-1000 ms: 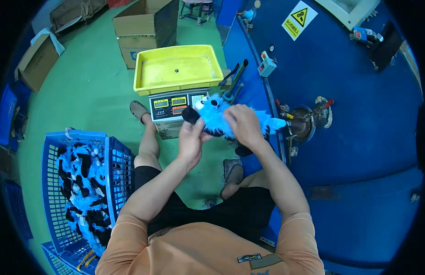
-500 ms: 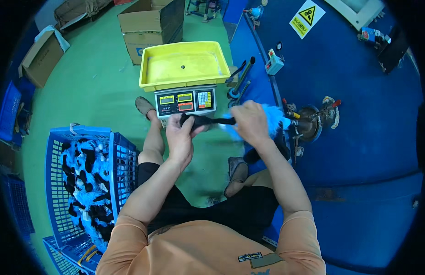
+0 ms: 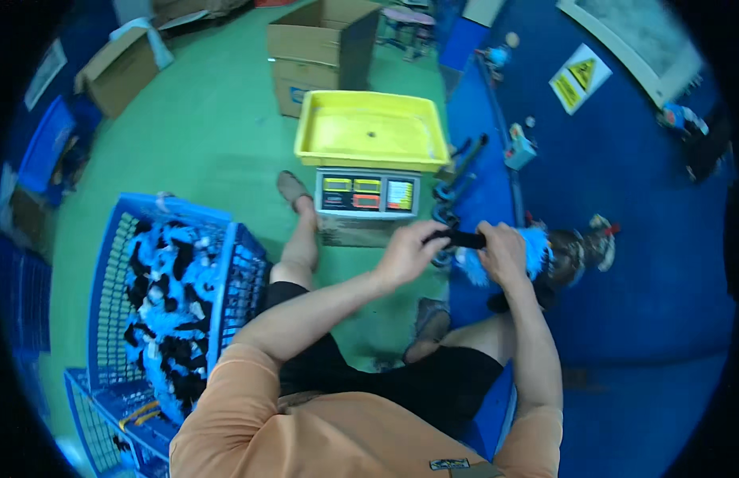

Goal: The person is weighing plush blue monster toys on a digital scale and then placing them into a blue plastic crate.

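A bright blue furry plush piece (image 3: 540, 245) with black parts lies against the metal nozzle (image 3: 575, 259) on the blue machine. Its short black fabric strip (image 3: 463, 240) is held between my two hands. My left hand (image 3: 409, 255) pinches the strip's left end, fingers closed. Curled around the strip's right end, beside the blue fur, is my right hand (image 3: 505, 248). More blue fur shows under the right hand, and a black part hangs below it. How the plush sits on the nozzle is hidden by my right hand and blur.
A digital scale (image 3: 368, 193) carrying a yellow tray (image 3: 369, 163) stands ahead, with a small dark bit inside the tray. To my left, a blue plastic basket (image 3: 220, 291) holds several blue-and-black plush pieces. Cardboard boxes (image 3: 310, 68) stand farther back; the blue machine (image 3: 625, 319) fills the right.
My left hand has moved right, closer to the right hand, and less of the black strip shows between them. The whole view has shifted, with the scene sliding rightward and down.
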`<state>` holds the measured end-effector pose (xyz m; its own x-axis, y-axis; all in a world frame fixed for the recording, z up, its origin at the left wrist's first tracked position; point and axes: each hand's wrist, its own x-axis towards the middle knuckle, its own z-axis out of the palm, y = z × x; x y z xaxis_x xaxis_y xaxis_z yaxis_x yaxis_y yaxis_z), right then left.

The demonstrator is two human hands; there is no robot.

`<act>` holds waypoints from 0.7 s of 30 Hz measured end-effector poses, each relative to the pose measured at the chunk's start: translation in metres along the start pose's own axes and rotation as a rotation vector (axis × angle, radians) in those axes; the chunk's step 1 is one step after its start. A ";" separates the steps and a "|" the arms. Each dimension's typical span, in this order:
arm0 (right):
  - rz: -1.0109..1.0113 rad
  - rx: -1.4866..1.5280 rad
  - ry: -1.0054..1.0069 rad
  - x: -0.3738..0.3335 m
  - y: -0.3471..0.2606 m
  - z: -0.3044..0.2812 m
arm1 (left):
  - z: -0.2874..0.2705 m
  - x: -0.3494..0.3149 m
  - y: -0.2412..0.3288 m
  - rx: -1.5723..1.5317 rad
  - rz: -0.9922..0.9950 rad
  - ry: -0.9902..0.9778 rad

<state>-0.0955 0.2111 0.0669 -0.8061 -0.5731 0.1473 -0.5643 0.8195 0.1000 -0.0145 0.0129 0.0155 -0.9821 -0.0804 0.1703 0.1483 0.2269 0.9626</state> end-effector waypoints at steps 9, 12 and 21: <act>-0.007 0.037 0.076 0.008 -0.046 -0.006 | -0.010 -0.024 -0.014 -0.559 -0.465 0.089; -0.027 0.044 0.099 0.012 -0.049 -0.007 | -0.013 -0.023 -0.019 -0.710 -0.498 0.131; -0.060 0.017 0.118 0.008 -0.032 0.001 | -0.008 -0.028 -0.018 -0.835 -0.433 0.121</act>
<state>-0.0842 0.1805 0.0637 -0.7446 -0.6163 0.2562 -0.6149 0.7828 0.0959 0.0111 0.0032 -0.0051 -0.9594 -0.1056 -0.2613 -0.1451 -0.6099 0.7791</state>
